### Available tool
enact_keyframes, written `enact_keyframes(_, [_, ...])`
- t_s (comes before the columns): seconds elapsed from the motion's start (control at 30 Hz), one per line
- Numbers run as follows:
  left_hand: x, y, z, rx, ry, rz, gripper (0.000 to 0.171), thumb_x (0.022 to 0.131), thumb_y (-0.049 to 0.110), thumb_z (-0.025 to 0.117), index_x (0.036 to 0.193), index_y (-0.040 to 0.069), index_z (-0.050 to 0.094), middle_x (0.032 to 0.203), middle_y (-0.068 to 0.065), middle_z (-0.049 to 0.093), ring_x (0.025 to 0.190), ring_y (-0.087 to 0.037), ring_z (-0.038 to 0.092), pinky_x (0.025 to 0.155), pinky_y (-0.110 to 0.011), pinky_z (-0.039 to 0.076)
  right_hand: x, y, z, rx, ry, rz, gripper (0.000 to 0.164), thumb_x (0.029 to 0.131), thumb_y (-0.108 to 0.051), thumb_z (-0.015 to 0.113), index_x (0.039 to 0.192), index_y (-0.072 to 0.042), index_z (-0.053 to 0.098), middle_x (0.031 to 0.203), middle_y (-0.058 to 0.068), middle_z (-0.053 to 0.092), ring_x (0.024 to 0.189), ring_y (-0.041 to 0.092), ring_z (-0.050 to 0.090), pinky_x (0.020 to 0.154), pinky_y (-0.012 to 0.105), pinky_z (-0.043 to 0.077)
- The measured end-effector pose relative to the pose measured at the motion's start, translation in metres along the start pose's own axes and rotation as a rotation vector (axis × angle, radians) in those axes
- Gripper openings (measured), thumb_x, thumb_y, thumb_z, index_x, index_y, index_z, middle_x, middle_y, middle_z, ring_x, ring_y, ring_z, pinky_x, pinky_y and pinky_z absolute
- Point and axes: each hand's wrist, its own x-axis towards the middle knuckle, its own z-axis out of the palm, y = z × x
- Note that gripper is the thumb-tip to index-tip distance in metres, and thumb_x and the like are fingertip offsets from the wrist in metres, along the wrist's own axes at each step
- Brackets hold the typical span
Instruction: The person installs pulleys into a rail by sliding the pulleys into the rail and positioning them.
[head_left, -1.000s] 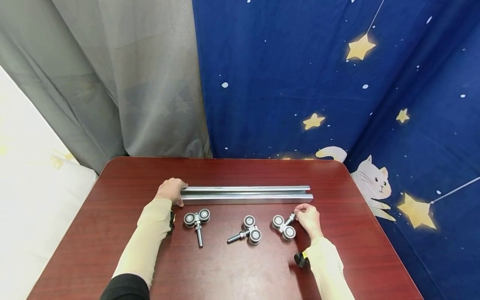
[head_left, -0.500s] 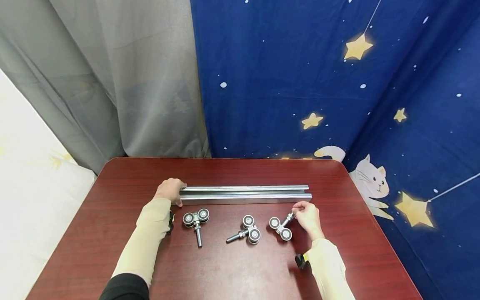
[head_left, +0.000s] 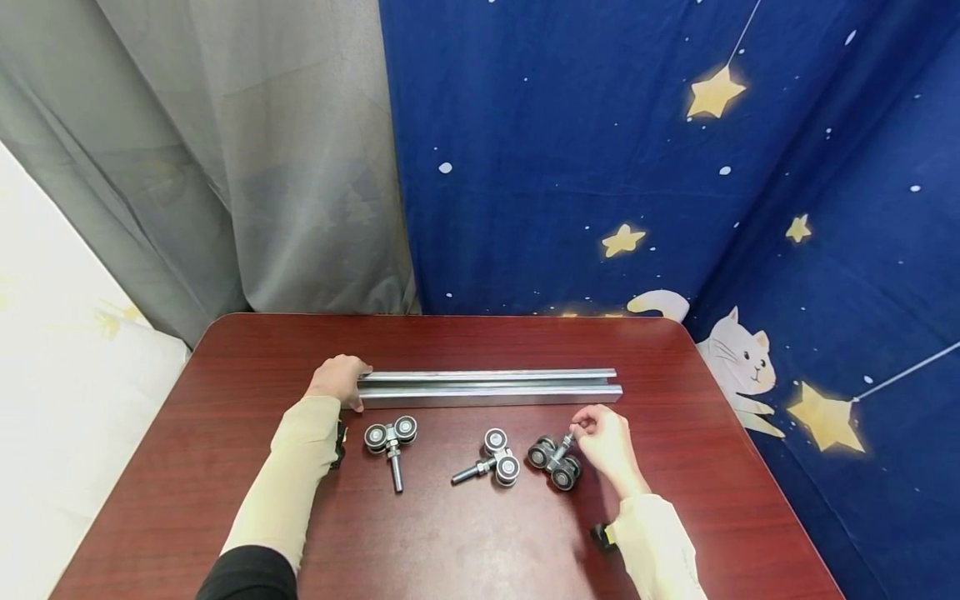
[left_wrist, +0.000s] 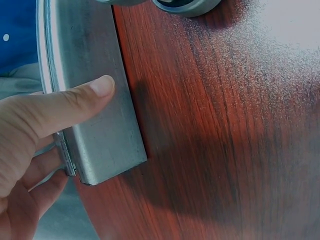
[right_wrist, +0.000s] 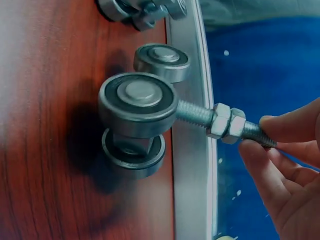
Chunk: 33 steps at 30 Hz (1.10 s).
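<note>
A straight metal track with a slot along its top lies across the table. My left hand grips its left end, the thumb on the near side wall and the fingers behind. In front of the track's right part, my right hand pinches the threaded bolt of a roller trolley between thumb and fingertips. In the right wrist view this trolley shows its bearing wheels, with two nuts on the bolt. Its wheels point toward the left front, over the tabletop.
Two more roller trolleys lie on the reddish wooden table: one near the left hand, another in the middle. Behind the table hang a grey curtain and a blue star-patterned curtain.
My right hand has moved slightly left with the trolley, which has lifted and turned so that wheels on both its sides show. The left hand keeps its grip on the track.
</note>
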Motion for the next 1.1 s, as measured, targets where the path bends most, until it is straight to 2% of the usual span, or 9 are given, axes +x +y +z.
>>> enact_keyframes(0.27, [-0.001, 0.001, -0.002, 0.007, -0.004, 0.005, 0.067, 0.052, 0.010, 0.086, 0.115, 0.003, 0.062, 0.113, -0.019, 0.061, 0.099, -0.038, 0.056, 0.076, -0.048, 0.048, -0.021, -0.016, 0.005, -0.072, -0.017, -0.176, 0.018, 0.065, 0.005, 0.069, 0.066, -0.011, 0.061, 0.065, -0.005, 0.052, 0.056, 0.004, 0.054, 0.053, 0.020, 0.046])
enact_keyframes(0.4, [-0.002, 0.001, -0.004, 0.004, -0.007, 0.001, 0.067, 0.053, 0.010, 0.085, 0.115, 0.002, 0.062, 0.113, -0.019, 0.060, 0.099, -0.038, 0.056, 0.077, -0.048, 0.048, -0.026, -0.018, 0.009, -0.094, -0.006, -0.220, 0.018, 0.063, 0.004, 0.070, 0.067, -0.011, 0.061, 0.065, -0.007, 0.050, 0.055, 0.000, 0.050, 0.051, 0.017, 0.043])
enact_keyframes(0.53, [-0.002, 0.001, -0.002, -0.009, -0.013, -0.001, 0.067, 0.053, 0.009, 0.085, 0.115, 0.001, 0.061, 0.114, -0.020, 0.060, 0.099, -0.038, 0.056, 0.077, -0.048, 0.048, -0.028, -0.017, 0.012, -0.097, 0.020, -0.236, 0.017, 0.063, 0.004, 0.070, 0.068, -0.009, 0.062, 0.064, -0.008, 0.049, 0.054, 0.000, 0.048, 0.051, 0.018, 0.042])
enact_keyframes(0.67, [-0.002, 0.000, -0.001, -0.013, -0.011, -0.002, 0.068, 0.052, 0.009, 0.086, 0.114, 0.001, 0.062, 0.113, -0.019, 0.060, 0.098, -0.038, 0.056, 0.076, -0.048, 0.048, -0.031, -0.017, 0.013, -0.124, 0.038, -0.233, 0.015, 0.064, -0.002, 0.073, 0.072, -0.009, 0.062, 0.065, -0.007, 0.051, 0.055, 0.002, 0.052, 0.052, 0.020, 0.044])
enact_keyframes(0.8, [-0.003, 0.001, -0.001, -0.009, -0.006, -0.001, 0.068, 0.052, 0.010, 0.086, 0.115, 0.002, 0.062, 0.113, -0.019, 0.061, 0.098, -0.037, 0.056, 0.077, -0.048, 0.048, -0.032, -0.015, 0.013, -0.155, 0.065, -0.229, 0.017, 0.064, -0.008, 0.077, 0.069, -0.011, 0.061, 0.063, -0.006, 0.053, 0.054, 0.003, 0.056, 0.053, 0.022, 0.045])
enact_keyframes(1.1, [-0.003, 0.000, -0.001, 0.009, 0.011, 0.006, 0.067, 0.052, 0.012, 0.086, 0.114, 0.003, 0.062, 0.112, -0.019, 0.061, 0.097, -0.038, 0.056, 0.075, -0.048, 0.048, -0.030, -0.018, 0.012, -0.151, 0.065, -0.235, 0.012, 0.064, -0.003, 0.076, 0.068, -0.005, 0.064, 0.061, -0.002, 0.058, 0.053, 0.007, 0.057, 0.051, 0.023, 0.046])
